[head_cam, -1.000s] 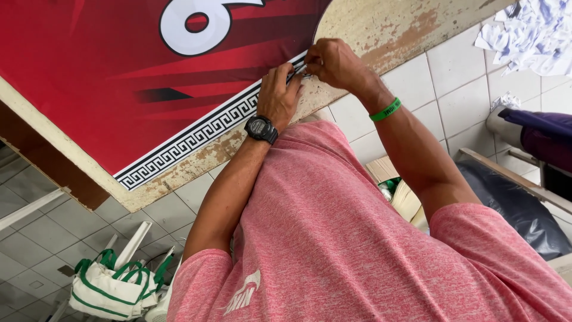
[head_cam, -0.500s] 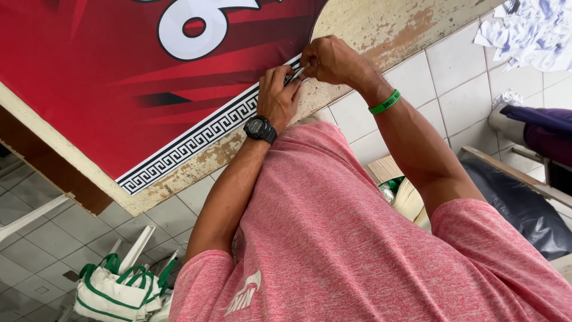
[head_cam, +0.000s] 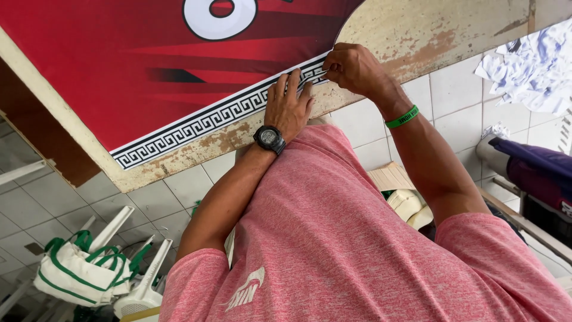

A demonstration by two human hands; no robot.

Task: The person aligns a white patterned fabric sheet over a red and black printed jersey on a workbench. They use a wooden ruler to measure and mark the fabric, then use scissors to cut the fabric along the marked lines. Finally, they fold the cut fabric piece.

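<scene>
A red printed fabric (head_cam: 119, 65) with a black-and-white key-pattern border (head_cam: 202, 125) lies on a worn wooden table (head_cam: 417, 30). My left hand (head_cam: 289, 104), a black watch on its wrist, lies flat on the border with fingers spread. My right hand (head_cam: 354, 68), with a green wristband, is closed in a pinch at the border's end, right beside my left fingertips. A small thin pale item (head_cam: 320, 73) shows at its fingertips; what it is cannot be told. My pink shirt fills the lower frame.
Below the table edge is a white tiled floor (head_cam: 190, 185). A white-and-green bag (head_cam: 77, 274) and white plastic legs sit at lower left. Crumpled white-blue cloth (head_cam: 530, 65) lies at upper right, a dark purple roll (head_cam: 536, 167) at right, cream stacked pieces (head_cam: 405, 203) under my right arm.
My left hand has flattened from a curled grip near the right hand to spread fingers on the border. The right hand stays pinched at the same spot.
</scene>
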